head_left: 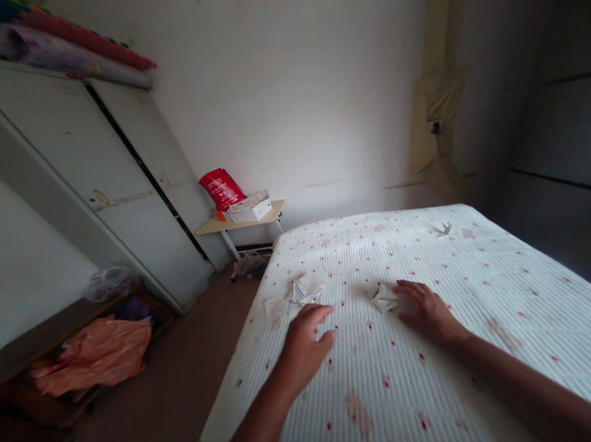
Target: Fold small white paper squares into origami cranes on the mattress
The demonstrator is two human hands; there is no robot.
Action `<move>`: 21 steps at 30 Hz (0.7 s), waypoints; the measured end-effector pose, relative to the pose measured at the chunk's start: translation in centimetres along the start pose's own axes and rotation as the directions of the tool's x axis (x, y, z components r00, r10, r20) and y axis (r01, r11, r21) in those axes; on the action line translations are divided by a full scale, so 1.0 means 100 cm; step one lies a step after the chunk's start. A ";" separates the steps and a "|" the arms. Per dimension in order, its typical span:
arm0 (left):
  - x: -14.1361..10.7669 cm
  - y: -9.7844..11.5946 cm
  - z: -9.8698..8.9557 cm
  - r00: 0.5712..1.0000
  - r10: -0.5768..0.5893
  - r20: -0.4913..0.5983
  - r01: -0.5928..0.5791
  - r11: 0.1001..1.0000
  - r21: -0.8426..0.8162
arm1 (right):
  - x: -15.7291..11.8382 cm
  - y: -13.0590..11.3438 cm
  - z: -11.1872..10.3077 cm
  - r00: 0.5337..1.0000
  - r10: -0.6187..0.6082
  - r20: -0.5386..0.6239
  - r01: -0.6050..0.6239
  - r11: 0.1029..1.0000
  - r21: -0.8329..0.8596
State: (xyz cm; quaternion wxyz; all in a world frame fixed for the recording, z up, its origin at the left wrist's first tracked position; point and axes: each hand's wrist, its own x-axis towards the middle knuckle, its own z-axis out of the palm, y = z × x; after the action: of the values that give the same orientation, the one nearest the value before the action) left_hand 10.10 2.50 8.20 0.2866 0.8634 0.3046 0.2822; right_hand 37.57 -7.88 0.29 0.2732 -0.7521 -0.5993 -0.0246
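On the white, red-dotted bed lie crumpled pieces of printed paper, left of centre. My left hand is just below them, fingers apart and slightly curled, with nothing between thumb and fingers. A crumpled whitish paper lies right of centre on the bed. My right hand rests at its right side, fingers spread and touching or partly covering its edge; it does not appear to grip it.
A small grey-white scrap lies at the bed's far right. Beyond the far left corner stands a small table with a red bag and white box. A cabinet and orange cloth are at left.
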 end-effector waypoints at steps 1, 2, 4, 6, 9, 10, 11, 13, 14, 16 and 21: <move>0.013 0.004 0.017 0.998 0.045 0.047 -0.046 0.999 0.027 | 0.002 -0.002 0.002 1.000 0.015 0.004 -0.015 1.000 -0.014; 0.025 0.007 0.036 0.992 0.082 0.092 -0.088 0.994 0.064 | 0.004 -0.003 0.003 1.000 0.024 -0.003 -0.024 0.999 -0.024; 0.048 0.011 0.073 0.982 0.110 0.150 -0.134 0.978 0.157 | 0.008 -0.003 0.005 1.000 0.018 -0.006 -0.019 0.999 -0.033; 0.063 0.010 0.101 0.988 0.031 0.149 -0.068 0.966 0.250 | 0.011 -0.004 0.007 1.000 0.007 0.009 -0.007 0.999 -0.033; 0.072 0.004 0.119 0.994 -0.017 0.105 -0.016 0.953 0.303 | 0.017 -0.007 0.007 1.000 -0.018 0.007 0.018 1.000 0.008; 0.073 0.001 0.120 0.996 -0.018 0.092 -0.010 0.956 0.294 | 0.019 -0.008 0.007 1.000 -0.030 -0.002 0.030 0.999 0.041; 0.073 -0.001 0.120 0.997 -0.037 0.069 0.016 0.960 0.280 | 0.021 -0.009 0.008 0.999 -0.044 -0.017 0.045 0.995 0.091; 0.073 -0.006 0.118 0.994 -0.105 0.014 0.100 0.969 0.228 | 0.024 -0.013 0.008 0.996 -0.068 -0.053 0.078 0.968 0.238; 0.073 -0.008 0.118 0.989 -0.149 -0.019 0.150 0.971 0.186 | 0.025 -0.015 0.008 0.995 -0.066 -0.071 0.085 0.942 0.326; 0.070 -0.010 0.117 0.975 -0.214 -0.062 0.217 0.975 0.055 | 0.024 -0.021 0.007 0.997 -0.023 -0.078 0.059 0.865 0.499; 0.054 -0.005 0.115 0.969 -0.241 -0.052 0.214 0.929 -0.302 | 0.012 -0.046 -0.003 0.992 0.115 0.058 -0.120 0.657 0.745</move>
State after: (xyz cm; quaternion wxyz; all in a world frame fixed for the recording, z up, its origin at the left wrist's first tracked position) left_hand 21.06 2.82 1.74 0.4288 0.7567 0.3696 0.3270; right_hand 33.81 -6.39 2.71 0.5563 -0.6113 -0.5079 0.2427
